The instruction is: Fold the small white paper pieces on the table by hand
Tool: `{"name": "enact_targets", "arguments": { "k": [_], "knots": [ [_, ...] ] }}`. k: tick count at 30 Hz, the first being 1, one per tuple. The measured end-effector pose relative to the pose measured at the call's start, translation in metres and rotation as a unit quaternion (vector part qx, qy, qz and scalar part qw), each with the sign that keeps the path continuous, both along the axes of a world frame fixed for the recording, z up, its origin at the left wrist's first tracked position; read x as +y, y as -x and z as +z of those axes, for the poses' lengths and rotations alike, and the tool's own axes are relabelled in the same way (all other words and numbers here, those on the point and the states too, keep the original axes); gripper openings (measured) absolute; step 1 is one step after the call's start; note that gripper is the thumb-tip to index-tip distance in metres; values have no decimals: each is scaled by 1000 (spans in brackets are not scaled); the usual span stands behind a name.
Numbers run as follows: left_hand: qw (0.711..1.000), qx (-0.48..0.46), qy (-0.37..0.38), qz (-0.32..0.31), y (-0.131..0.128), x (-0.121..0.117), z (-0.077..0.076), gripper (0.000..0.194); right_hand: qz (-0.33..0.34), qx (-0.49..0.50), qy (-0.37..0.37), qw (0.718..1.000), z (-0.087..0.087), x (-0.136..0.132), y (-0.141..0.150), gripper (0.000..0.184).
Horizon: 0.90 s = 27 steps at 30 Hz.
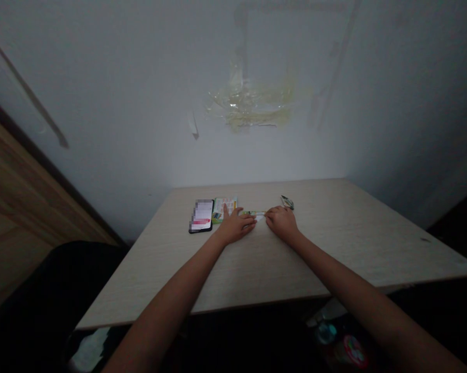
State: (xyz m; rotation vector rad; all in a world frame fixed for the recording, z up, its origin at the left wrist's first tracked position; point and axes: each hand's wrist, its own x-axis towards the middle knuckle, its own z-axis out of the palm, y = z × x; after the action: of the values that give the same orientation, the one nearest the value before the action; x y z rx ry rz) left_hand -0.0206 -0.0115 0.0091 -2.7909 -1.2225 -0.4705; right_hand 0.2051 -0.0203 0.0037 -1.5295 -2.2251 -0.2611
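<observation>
A small folded piece of printed paper [260,216], white with green and yellow, lies on the table between my hands. My left hand [235,227] rests flat with its fingers apart, the fingertips touching the paper's left part. At the paper's right end, my right hand [282,221] has its fingers bent and pressed together on the edge. A printed leaflet [226,204] lies just beyond my left hand, which covers its lower corner. Behind my right hand is a small dark-edged printed piece [287,201], whose kind I cannot make out.
A phone [201,216] with a lit screen lies left of the leaflet. The pale wooden table [334,248] meets a wall [140,103] with old clear tape [252,106] on it. Below the front edge, dim items include a red round thing [354,350].
</observation>
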Motion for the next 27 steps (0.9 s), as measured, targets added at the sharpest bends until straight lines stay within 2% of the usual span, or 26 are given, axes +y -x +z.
{"name": "enact_targets", "arguments": {
  "k": [5, 11, 27],
  "knots": [
    [1000, -11, 17, -4, 0, -2, 1, 35, 6, 23, 16, 1000, -2, 3, -3, 24],
    [999, -23, 28, 8, -3, -6, 1, 36, 46, 70, 25, 996, -4, 8, -8, 24],
    [999, -35, 32, 15, -4, -4, -2, 33, 141, 59, 29, 988, -6, 10, -3, 24]
  ]
}}
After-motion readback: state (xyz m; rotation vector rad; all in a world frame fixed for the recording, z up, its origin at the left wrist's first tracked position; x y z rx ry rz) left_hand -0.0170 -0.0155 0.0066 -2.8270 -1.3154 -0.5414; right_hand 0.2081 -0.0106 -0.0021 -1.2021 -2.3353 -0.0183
